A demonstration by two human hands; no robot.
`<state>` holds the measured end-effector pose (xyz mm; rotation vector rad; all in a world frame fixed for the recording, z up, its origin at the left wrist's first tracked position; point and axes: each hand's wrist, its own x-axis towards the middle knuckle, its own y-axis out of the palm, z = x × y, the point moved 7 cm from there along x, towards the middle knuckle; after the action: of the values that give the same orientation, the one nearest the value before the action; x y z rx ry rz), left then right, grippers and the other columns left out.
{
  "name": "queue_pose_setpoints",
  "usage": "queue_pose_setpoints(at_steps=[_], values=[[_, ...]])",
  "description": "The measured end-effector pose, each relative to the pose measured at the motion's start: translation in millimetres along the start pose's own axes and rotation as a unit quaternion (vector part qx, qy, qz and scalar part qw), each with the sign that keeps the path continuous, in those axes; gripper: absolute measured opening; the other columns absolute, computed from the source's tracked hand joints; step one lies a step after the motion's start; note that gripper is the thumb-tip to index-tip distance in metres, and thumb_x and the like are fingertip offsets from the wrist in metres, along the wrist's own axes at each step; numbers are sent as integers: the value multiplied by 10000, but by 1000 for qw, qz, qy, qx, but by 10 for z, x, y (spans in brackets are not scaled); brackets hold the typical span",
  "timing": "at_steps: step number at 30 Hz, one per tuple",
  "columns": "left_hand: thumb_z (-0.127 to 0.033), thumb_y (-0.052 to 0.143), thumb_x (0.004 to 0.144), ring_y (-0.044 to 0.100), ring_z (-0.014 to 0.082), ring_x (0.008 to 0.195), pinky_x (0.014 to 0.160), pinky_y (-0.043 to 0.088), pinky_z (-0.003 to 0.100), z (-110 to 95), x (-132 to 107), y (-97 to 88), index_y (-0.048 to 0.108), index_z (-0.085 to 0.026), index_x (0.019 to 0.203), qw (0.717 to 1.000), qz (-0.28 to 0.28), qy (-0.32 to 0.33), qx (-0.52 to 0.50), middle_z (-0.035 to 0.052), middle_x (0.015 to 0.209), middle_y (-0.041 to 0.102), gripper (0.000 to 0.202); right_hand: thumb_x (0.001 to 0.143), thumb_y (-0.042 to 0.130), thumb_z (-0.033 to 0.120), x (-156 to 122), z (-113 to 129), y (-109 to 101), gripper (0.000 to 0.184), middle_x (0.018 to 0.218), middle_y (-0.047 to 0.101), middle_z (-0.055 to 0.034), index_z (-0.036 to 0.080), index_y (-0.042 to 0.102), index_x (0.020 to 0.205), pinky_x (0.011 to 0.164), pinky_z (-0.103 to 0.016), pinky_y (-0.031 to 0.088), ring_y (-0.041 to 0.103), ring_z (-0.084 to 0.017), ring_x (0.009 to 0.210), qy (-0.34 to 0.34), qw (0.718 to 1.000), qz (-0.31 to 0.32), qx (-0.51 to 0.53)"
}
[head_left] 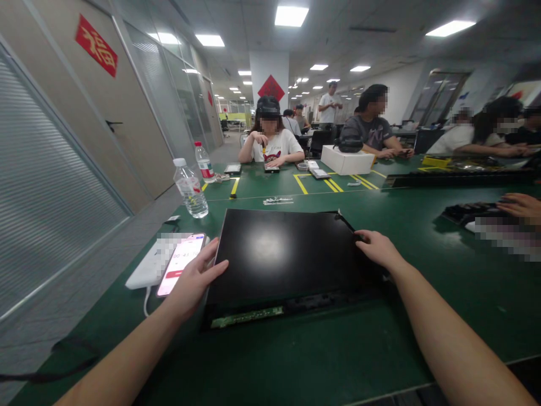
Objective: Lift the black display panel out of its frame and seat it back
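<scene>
A flat black display panel [279, 254] lies in front of me, its dark glossy face up and reflecting a ceiling light. A narrow green circuit board [247, 317] shows along its near edge. My left hand [196, 279] grips the panel's left edge, thumb over the top face and fingers partly hidden behind the side. At the right side, my right hand [378, 248] pinches a thin black edge strip [345, 223] that stands slightly away from the panel's far right corner. Whether the strip is still joined to the panel lower down is hidden in shadow.
Left of the panel lie a lit phone [181, 264] and a white box-like device [146, 270] with a cable. A water bottle [192, 192] stands behind them. Small white scraps [278, 201] lie beyond the panel. A co-worker's hand [522, 204] is at far right; another person [270, 135] sits opposite.
</scene>
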<state>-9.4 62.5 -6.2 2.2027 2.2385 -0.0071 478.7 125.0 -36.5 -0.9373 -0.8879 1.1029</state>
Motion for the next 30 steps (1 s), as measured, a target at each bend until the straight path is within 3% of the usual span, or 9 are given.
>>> queue_pose_setpoints(at_steps=[6, 11, 14, 17, 21, 24, 27, 30], values=[[-444, 844, 742, 239, 344, 1547, 1266, 195, 461, -76, 0, 8, 623, -290, 1416, 996, 15, 80, 22, 40, 1669, 350, 726, 894, 537, 366, -20, 16, -62, 480, 918, 729, -82, 180, 689, 1310, 767, -326, 493, 669, -235, 849, 31, 999, -1, 42], [-415, 823, 776, 254, 326, 1546, 1262, 220, 441, -149, -33, 28, 595, -289, 1443, 993, 19, 112, 23, 35, 1660, 372, 716, 886, 554, 398, -20, -30, -70, 342, 1045, 757, -133, 183, 785, 1018, 869, -360, 508, 689, -279, 992, 83, 986, -8, 141], [-436, 817, 768, 316, 347, 1520, 1247, 268, 456, -179, -56, 51, 586, -276, 1451, 995, 12, 97, 22, 51, 1622, 440, 739, 807, 638, 404, -15, -87, -10, 255, 1050, 765, -121, 203, 780, 870, 919, -377, 511, 688, -289, 1055, 106, 956, -17, 272], [-464, 833, 719, 395, 374, 1477, 1212, 345, 473, -203, -72, 37, 578, -257, 1457, 997, -18, 67, 20, 73, 1554, 532, 808, 700, 716, 398, -12, -149, 28, 237, 1054, 770, -100, 209, 766, 835, 944, -396, 516, 682, -292, 1091, 134, 911, -38, 389], [-455, 821, 703, 456, 386, 1433, 1162, 424, 458, -256, -84, 6, 571, -238, 1460, 998, -43, 49, -3, 74, 1491, 600, 827, 609, 752, 366, -31, -150, -65, 334, 1017, 776, -93, 198, 755, 898, 915, -418, 543, 699, -304, 1052, 150, 853, -64, 495], [-429, 788, 723, 486, 393, 1407, 1150, 441, 458, -285, -83, 0, 569, -234, 1465, 998, -43, 46, -22, 53, 1474, 618, 797, 662, 697, 378, -66, 3, -205, 399, 1014, 779, -69, 214, 742, 1023, 915, -417, 554, 715, -289, 1030, 99, 814, -29, 571], [-413, 763, 736, 511, 394, 1384, 1138, 454, 457, -280, -81, 2, 582, -225, 1455, 998, -45, 42, -27, 44, 1450, 639, 765, 750, 602, 414, -140, 182, -365, 447, 1093, 769, -68, 221, 717, 1136, 916, -431, 559, 716, -288, 1040, 37, 806, -1, 591], [-402, 757, 752, 540, 374, 1363, 1127, 465, 429, -261, -79, 15, 593, -228, 1444, 998, -37, 44, -31, 36, 1435, 652, 732, 792, 550, 452, -218, 244, -446, 467, 1069, 769, -82, 219, 706, 1165, 914, -444, 558, 723, -298, 1016, 34, 812, -6, 582]])
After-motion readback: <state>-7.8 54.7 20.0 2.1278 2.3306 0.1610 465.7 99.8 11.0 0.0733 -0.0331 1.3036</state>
